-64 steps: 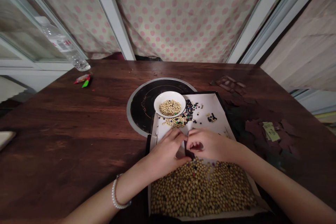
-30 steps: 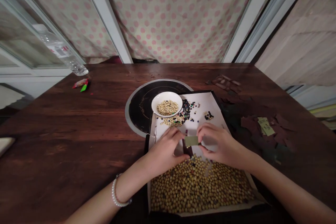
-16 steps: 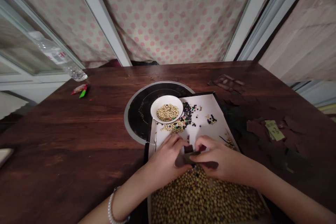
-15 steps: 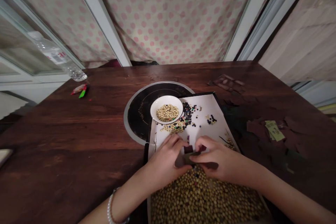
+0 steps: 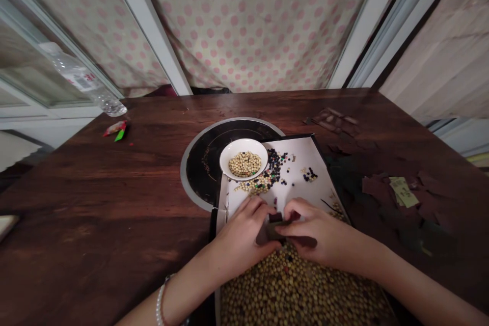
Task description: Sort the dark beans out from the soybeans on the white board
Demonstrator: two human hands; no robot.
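Note:
A shallow white-lined tray [image 5: 301, 183] lies on the dark wooden table [image 5: 114, 198]. Its near half holds a heap of tan beans [image 5: 298, 290] mixed with a few dark ones. My left hand [image 5: 240, 237] and my right hand [image 5: 317, 234] meet at the heap's far edge. Both pinch a small dark card piece [image 5: 273, 226] between their fingertips, holding it down at the beans. Beyond them a white bowl [image 5: 245, 155] of tan beans sits on the tray's far left corner, with small piles of dark and mixed beans [image 5: 269, 170] beside it.
A black round hob [image 5: 206, 155] is set in the table under the tray's corner. Torn brown card pieces and a greenish slip [image 5: 401, 191] lie at the right. A plastic bottle [image 5: 82, 81] and a red-green wrapper [image 5: 116, 130] are at the far left.
A second ago my right hand held a pale green card up between the hands. Both hands have since come down to the heap's edge with a dark piece between them. The view tilted slightly.

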